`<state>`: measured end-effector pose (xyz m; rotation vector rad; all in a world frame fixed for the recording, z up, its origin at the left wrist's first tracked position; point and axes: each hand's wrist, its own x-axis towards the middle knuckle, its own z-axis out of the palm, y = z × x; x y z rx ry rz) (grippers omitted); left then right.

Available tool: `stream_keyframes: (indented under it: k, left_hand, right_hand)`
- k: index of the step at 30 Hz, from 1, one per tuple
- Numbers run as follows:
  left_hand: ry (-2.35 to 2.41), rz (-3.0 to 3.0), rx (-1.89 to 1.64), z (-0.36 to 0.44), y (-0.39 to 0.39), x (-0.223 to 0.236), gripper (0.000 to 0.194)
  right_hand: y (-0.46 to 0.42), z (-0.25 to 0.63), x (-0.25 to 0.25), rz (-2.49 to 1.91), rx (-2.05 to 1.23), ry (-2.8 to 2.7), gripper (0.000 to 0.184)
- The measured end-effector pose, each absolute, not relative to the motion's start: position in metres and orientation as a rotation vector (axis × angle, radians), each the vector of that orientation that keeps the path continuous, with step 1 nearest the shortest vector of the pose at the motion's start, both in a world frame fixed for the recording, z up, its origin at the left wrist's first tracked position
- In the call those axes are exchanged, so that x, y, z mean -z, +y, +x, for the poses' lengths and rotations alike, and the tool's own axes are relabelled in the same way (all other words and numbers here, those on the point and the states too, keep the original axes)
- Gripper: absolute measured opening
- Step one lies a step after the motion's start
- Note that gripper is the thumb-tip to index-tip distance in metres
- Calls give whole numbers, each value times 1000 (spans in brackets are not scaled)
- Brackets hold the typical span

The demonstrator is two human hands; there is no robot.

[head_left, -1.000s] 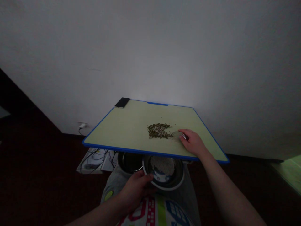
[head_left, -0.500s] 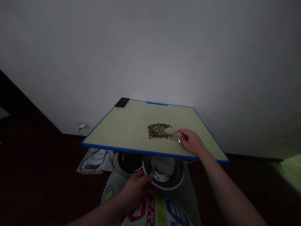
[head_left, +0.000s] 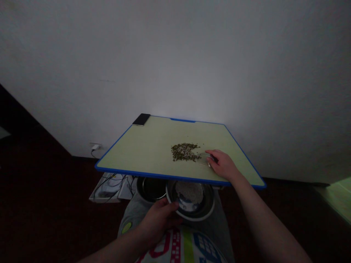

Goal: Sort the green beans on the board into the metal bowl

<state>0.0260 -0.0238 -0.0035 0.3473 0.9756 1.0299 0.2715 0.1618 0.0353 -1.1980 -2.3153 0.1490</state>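
Observation:
My left hand [head_left: 161, 215] is closed on the rim of a metal bowl [head_left: 211, 204] over my lap, thumb on top. Pale grains, perhaps rice, lie in the bowl's bottom. My right hand [head_left: 221, 163] rests low over the pale, blue-edged table [head_left: 137, 153], its fingers closed round a small clear see-through container [head_left: 203, 157]. The container's far side is partly hidden by the fingers, so its exact kind is unclear. Just left of it, touching or nearly so, spreads a patch of small green-brown beans or seeds [head_left: 184, 152].
A dark phone or tablet [head_left: 141, 119] lies at the table's back left corner. Another metal bowl [head_left: 149, 188] stands left of the held one, partly under the table edge. Below left is a white box [head_left: 105, 191] with cables. A wall rises behind the table.
The clear container has shifted or tilted slightly in my right hand, and its outline is fainter. My left hand, the bowl and the seed patch look the same.

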Motion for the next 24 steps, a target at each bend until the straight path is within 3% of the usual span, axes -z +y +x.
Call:
stream_keyframes:
  k: [24]
  left_hand:
    - [981, 356, -1041, 26, -23, 5, 14]
  right_hand:
    - [159, 273, -35, -1200, -151, -2313, 32]
